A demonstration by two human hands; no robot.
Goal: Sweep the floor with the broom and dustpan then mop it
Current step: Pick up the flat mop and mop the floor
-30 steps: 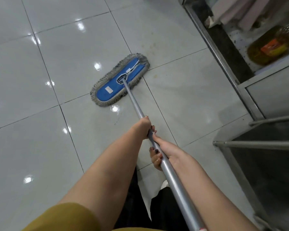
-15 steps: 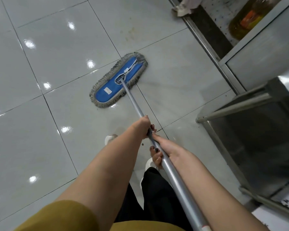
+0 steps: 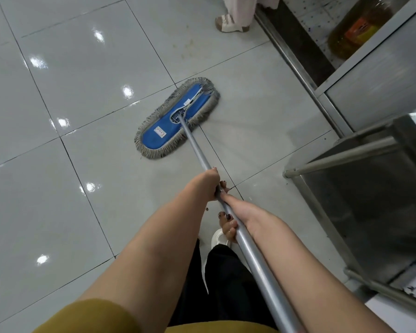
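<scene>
Mop head: flat on the tile floor, roughly 11 o'clock from the hands, sitting across a grout line.
Pole: silver, runs back toward 5 o'clock.
Left hand: wrapped tight round the pole, nearer the mop.
Right hand: gripping the pole right behind it, touching the left.
Steel table: off at 3 o'clock.

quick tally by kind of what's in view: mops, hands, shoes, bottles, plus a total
mops: 1, the blue mop
hands: 2, the left hand and the right hand, both gripping the mop's handle
shoes: 2, a beige shoe at the top and a white shoe below the hands
bottles: 1, the amber bottle
total: 6
</scene>
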